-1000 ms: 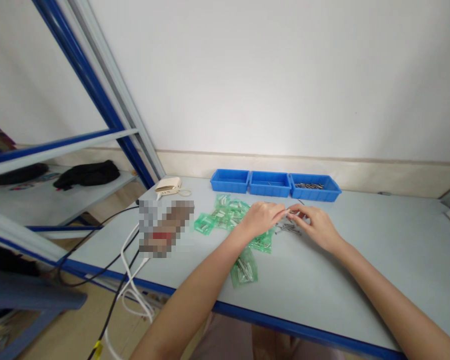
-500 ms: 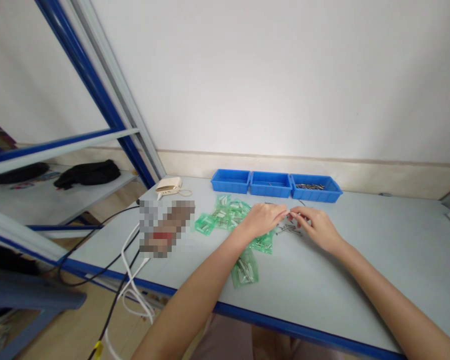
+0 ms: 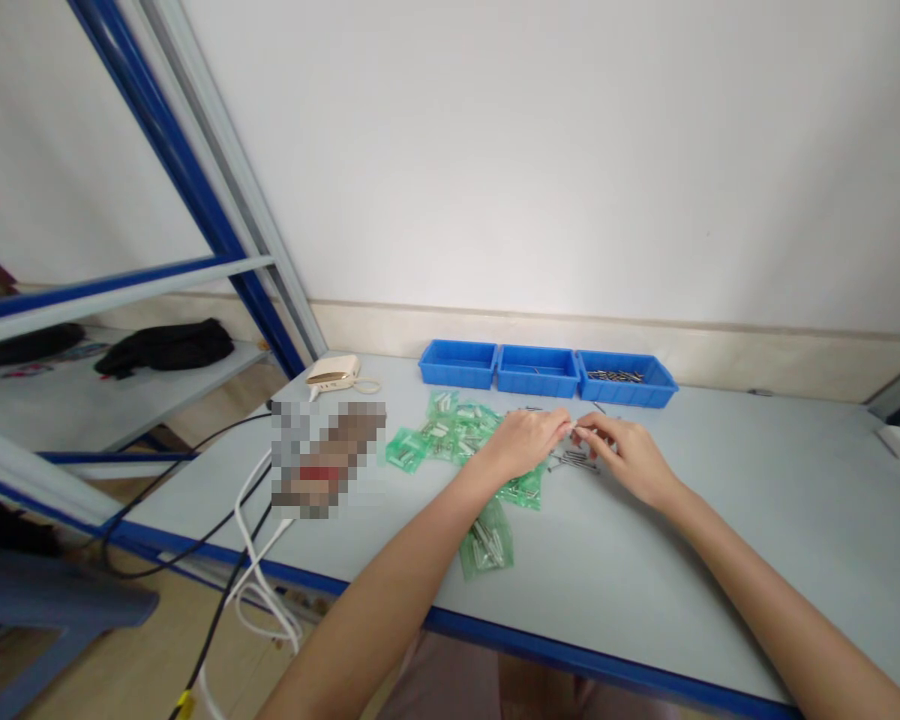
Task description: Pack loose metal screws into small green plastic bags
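Note:
My left hand [image 3: 529,440] and my right hand [image 3: 624,452] meet over the table, fingertips almost touching. Both are closed in a pinch around something small and whitish that I cannot make out. Just below the fingertips lie several loose screws [image 3: 579,462]. Under and beside my left hand spread several green plastic bags [image 3: 471,422] holding white pieces and metal screws. One green bag [image 3: 487,542] lies nearer the table's front edge, below my left wrist, and another bag [image 3: 406,450] sits at the left of the group.
Three blue bins stand in a row at the back: the left bin [image 3: 457,376], the middle bin [image 3: 538,384] and the right bin [image 3: 634,393], which holds screws. A cream-coloured box [image 3: 333,371] with cables stands on the left, near a pixelated patch. White cables [image 3: 249,530] hang over the front edge.
The view has shifted slightly. My hands stay together in nearly the same pose, with my right fingertips a little closer to my left ones.

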Tool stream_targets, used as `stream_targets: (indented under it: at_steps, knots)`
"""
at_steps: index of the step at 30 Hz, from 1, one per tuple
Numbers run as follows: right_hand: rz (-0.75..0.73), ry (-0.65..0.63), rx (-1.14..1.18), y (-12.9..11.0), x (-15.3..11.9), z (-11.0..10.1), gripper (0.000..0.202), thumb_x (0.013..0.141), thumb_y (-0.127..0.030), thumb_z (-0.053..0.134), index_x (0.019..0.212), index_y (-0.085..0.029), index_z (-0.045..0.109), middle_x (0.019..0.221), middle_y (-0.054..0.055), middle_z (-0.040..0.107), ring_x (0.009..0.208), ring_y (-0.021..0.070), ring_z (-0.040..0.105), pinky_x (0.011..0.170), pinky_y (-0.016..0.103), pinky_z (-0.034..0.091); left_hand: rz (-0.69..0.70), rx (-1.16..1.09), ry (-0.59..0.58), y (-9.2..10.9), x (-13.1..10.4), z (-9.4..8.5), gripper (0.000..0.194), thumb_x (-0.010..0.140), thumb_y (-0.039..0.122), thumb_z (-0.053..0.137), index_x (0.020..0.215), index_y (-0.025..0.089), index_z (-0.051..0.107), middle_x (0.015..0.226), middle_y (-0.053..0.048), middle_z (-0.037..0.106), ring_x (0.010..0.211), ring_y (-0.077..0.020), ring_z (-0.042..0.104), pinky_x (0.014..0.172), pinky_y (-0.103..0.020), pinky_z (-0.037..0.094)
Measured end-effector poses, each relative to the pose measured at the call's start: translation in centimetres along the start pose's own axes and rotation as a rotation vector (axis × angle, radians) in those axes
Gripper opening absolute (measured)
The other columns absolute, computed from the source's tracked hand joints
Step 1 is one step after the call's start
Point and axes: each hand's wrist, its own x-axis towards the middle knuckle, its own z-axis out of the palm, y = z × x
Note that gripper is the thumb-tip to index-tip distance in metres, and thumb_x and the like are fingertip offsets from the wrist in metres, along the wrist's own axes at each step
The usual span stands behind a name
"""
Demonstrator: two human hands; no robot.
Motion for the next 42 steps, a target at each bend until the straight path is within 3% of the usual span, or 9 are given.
stream_targets:
  at_steps: [3,9,18,22,25,29,32,37,42]
  knots:
    - [0.014,0.039,0.009,0.0,-0.1,0.2,0.027,0.087,-0.042,0.042,0.094,-0.021,0.057,0.074,0.001,0.066,0.059,0.0145,0.057,0.060,0.026,0.041,-0.024,0.011,0.023,-0.1,0.0,0.3,0.030,0.094,0.031,0.027,0.099,0.017,0.053,0.077,-0.004,0.065,0.071,-0.0167,0.062,0.061,-0.023,0.041]
    - [0.002,0.078,-0.006,-0.3,0.0,0.0,0.030,0.090,-0.039,0.036,0.083,-0.021,0.059,0.068,0.001,0.063,0.061,0.0149,0.057,0.061,0.025,0.039,-0.010,-0.028,0.022,-0.2,0.1,0.1,0.035,0.093,0.040,0.028,0.094,0.019,0.056,0.076,-0.002,0.065,0.072,-0.0158,0.061,0.061,-0.022,0.038]
    - [0.012,0.057,0.076,-0.6,0.8,0.1,0.040,0.092,-0.039,0.029,0.070,-0.019,0.056,0.057,-0.001,0.057,0.056,0.0130,0.053,0.061,0.023,0.037,-0.014,-0.122,0.068,-0.4,0.1,-0.3,0.039,0.093,0.033,0.031,0.076,0.018,0.063,0.071,-0.003,0.064,0.068,-0.0134,0.058,0.060,-0.022,0.033]
    - [0.025,0.086,-0.093,-1.2,3.7,-0.1,0.040,0.092,-0.038,0.032,0.067,-0.019,0.057,0.059,-0.001,0.058,0.058,0.0128,0.053,0.059,0.023,0.033,-0.160,-0.158,0.178,-1.8,0.3,-0.4,0.045,0.093,0.037,0.029,0.069,0.017,0.062,0.064,-0.003,0.063,0.061,-0.0131,0.056,0.059,-0.022,0.032]
    - [0.099,0.124,-0.286,-1.6,7.2,-0.2,0.038,0.092,-0.036,0.032,0.074,-0.021,0.062,0.066,0.001,0.062,0.063,0.0147,0.056,0.060,0.024,0.033,-0.309,-0.191,0.259,-3.2,0.4,-0.7,0.049,0.093,0.040,0.026,0.066,0.016,0.061,0.061,-0.003,0.062,0.056,-0.0120,0.054,0.057,-0.022,0.031]
    - [0.157,0.168,-0.484,-1.8,10.0,0.5,0.032,0.091,-0.035,0.036,0.105,-0.023,0.062,0.103,0.009,0.058,0.083,0.0182,0.057,0.065,0.026,0.036,-0.381,-0.198,0.292,-4.4,0.2,-0.9,0.048,0.093,0.038,0.027,0.064,0.016,0.059,0.059,-0.003,0.062,0.056,-0.0118,0.054,0.057,-0.021,0.031]
    - [0.123,0.140,-0.507,-1.6,9.1,0.9,0.029,0.089,-0.035,0.040,0.110,-0.027,0.060,0.109,0.009,0.053,0.092,0.0198,0.054,0.073,0.029,0.037,-0.384,-0.180,0.272,-4.4,0.2,-0.8,0.046,0.092,0.037,0.029,0.063,0.017,0.058,0.058,-0.003,0.062,0.055,-0.0123,0.055,0.056,-0.022,0.030]
    - [0.008,-0.169,-0.348,-0.4,4.2,0.8,0.018,0.079,-0.037,0.057,0.094,-0.031,0.065,0.103,0.002,0.058,0.099,0.0210,0.051,0.080,0.034,0.035,-0.325,-0.137,0.226,-3.7,0.5,-0.6,0.046,0.092,0.038,0.029,0.065,0.018,0.060,0.061,-0.003,0.063,0.056,-0.0134,0.055,0.055,-0.022,0.029]
    - [0.082,-0.129,-0.239,0.5,1.6,1.2,0.016,0.081,-0.035,0.054,0.092,-0.028,0.065,0.103,0.002,0.059,0.101,0.0205,0.050,0.081,0.034,0.033,-0.253,-0.099,0.148,-3.2,0.5,0.1,0.045,0.092,0.038,0.029,0.075,0.017,0.064,0.068,-0.005,0.065,0.064,-0.0154,0.058,0.058,-0.023,0.032]
